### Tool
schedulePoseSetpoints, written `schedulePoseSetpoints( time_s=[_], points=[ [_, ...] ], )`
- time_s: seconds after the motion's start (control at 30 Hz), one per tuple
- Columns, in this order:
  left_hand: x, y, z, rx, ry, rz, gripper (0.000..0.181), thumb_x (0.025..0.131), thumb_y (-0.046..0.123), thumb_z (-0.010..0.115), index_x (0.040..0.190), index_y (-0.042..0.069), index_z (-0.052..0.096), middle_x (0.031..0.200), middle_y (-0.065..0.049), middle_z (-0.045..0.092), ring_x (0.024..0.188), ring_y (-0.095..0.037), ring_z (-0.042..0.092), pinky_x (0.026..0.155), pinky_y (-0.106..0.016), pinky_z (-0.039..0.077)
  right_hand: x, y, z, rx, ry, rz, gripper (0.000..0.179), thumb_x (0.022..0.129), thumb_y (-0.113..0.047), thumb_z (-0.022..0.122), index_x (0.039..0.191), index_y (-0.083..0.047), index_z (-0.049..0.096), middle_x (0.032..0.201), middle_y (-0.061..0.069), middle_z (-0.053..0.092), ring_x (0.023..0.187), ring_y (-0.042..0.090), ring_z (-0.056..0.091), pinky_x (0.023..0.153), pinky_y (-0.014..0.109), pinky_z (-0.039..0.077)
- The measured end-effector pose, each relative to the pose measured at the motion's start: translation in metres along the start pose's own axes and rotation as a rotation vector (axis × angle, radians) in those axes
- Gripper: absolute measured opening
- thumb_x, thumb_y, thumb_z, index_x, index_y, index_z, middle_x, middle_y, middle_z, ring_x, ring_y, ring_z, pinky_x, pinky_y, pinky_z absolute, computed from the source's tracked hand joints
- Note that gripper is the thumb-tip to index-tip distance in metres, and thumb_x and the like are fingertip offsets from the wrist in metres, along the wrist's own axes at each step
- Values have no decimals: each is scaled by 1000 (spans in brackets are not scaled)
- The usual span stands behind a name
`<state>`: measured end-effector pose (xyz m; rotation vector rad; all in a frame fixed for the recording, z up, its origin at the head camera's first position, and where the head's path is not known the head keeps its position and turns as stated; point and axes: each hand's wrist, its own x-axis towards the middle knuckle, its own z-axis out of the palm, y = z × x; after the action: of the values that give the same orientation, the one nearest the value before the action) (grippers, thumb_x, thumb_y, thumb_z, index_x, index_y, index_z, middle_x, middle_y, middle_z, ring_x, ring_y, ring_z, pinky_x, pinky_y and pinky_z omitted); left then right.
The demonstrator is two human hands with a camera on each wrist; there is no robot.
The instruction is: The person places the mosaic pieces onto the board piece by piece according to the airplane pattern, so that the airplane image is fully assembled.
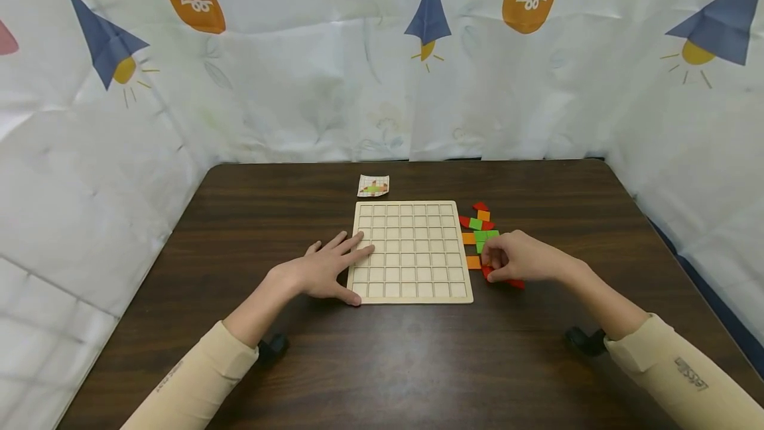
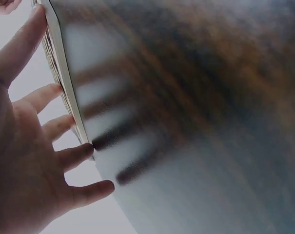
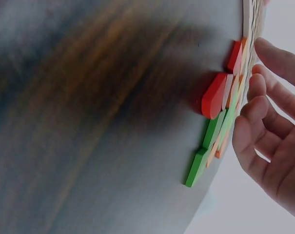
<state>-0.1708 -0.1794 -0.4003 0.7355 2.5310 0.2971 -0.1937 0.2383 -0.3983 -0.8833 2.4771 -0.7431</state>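
Observation:
My left hand [image 1: 325, 271] lies with spread fingers on the left edge of a pale wooden grid board [image 1: 412, 254]; in the left wrist view, its fingertips touch the board's side. Over the small flat pieces right of the board, my right hand [image 1: 525, 256] hovers with loosely bent fingers. A gap shows between thumb and index finger in the right wrist view, and no piece is seen between them. Near the thumb are a red piece [image 1: 516, 283] and an orange square [image 1: 473, 263]. Green squares [image 1: 486, 235] sit by the fingers, which partly hide the pieces.
A small picture card [image 1: 373, 186] with a coloured pattern on a grid lies behind the board. Farther back on the right are a red triangle [image 1: 480, 206] and an orange square [image 1: 483, 215]. A patterned cloth [image 1: 382, 98] hangs behind the dark wooden table [image 1: 382, 363].

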Motion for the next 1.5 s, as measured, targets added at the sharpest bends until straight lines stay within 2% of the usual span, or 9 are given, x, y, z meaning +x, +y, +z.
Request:
schedulePoseSetpoints(
  time_s=[0.3,0.53,0.93,1.17,1.5],
  points=[
    [0,-2,0,34,-10,4,103,89,64,71,167,24,18,172,-7,1,156,-36,-2,115,-72,9,0,-1,8,-27,-10,-7,22,85,-9,85,95,-13,66,76,-6,57,68,11,52,62,29,48],
    [2,-3,-3,45,-6,-7,104,88,66,70,167,25,16,172,-6,1,156,-35,-2,115,-72,5,1,0,11,-32,9,11,22,87,-8,83,97,-12,64,76,-6,56,67,11,51,63,30,47],
    [6,-9,-6,-14,-15,13,104,89,63,71,167,23,16,172,-8,-1,156,-38,-3,115,-73,5,4,3,12,-43,42,1,24,87,-10,84,102,-10,64,78,-6,56,69,11,52,64,30,48],
    [7,-10,-6,-39,3,15,105,87,62,74,167,22,18,172,-9,0,156,-37,-1,115,-72,6,1,3,10,-55,46,5,22,86,-10,84,97,-11,66,76,-6,56,67,11,51,62,30,47],
    [8,-10,-5,-44,2,-8,107,86,61,76,167,23,18,172,-10,-1,156,-35,-1,116,-70,7,-3,4,12,11,54,32,17,88,-9,83,97,-10,69,77,-6,59,68,11,54,62,28,49]
  ],
)
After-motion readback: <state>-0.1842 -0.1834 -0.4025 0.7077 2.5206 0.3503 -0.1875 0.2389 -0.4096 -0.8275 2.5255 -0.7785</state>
